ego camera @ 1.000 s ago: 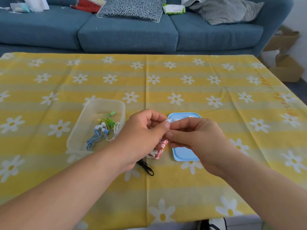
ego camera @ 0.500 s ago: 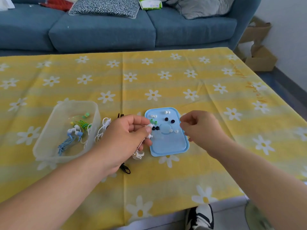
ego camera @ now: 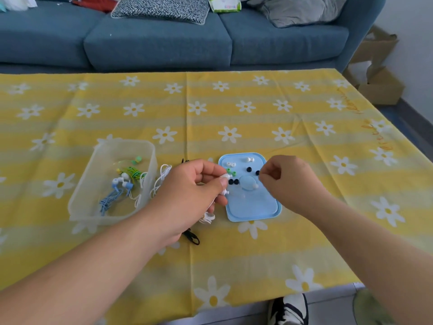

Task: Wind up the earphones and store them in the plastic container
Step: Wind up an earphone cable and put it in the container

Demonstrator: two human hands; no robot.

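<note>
The two hands have come apart since a second ago, when they were pinching together over the flat blue plastic lid. Now the lid shows, with little black, white and green rubber ear tips lying on it. The left hand holds the white plastic earphones at the lid's left edge. Its thumb and fingers curl round the buds, and the cord hangs down to the yellow daisy tablecloth. I think the buds are held up so the tips can be sorted out before winding. The right hand is over the lid's right edge with its fingertips pinched close. It may hold a tiny tip, but I cannot tell. The clear plastic container sits open just to the left, handy for dropping things in. The blue earphones and green earphones already lie inside it.
</note>
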